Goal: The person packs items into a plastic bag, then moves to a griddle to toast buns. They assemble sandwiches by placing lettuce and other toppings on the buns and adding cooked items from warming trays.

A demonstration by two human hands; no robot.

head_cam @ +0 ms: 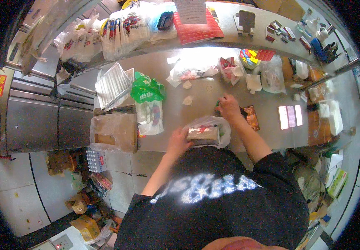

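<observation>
In front of my torso, a brown-and-white package (203, 135) sits in a translucent plastic bag (224, 127) at the counter's near edge. My left hand (180, 142) grips the left end of the bagged package. Farther out and to the right, my right hand (229, 107) is closed over the counter with a small green object (218, 103) at its fingertips; most of that object is hidden. Just right of my right wrist lies a flat, orange-brown patterned item (251, 118). Two pale scraps (187, 100) lie to the left of my right hand.
A green-and-white plastic bag (148, 104) and a plastic-wrapped cardboard box (114, 132) stand left. Lit screens (290, 117) lie right. White bags (195, 67) line the back, beneath a raised shelf (227, 29) holding bundled bags (125, 34) and a red sheet (197, 31).
</observation>
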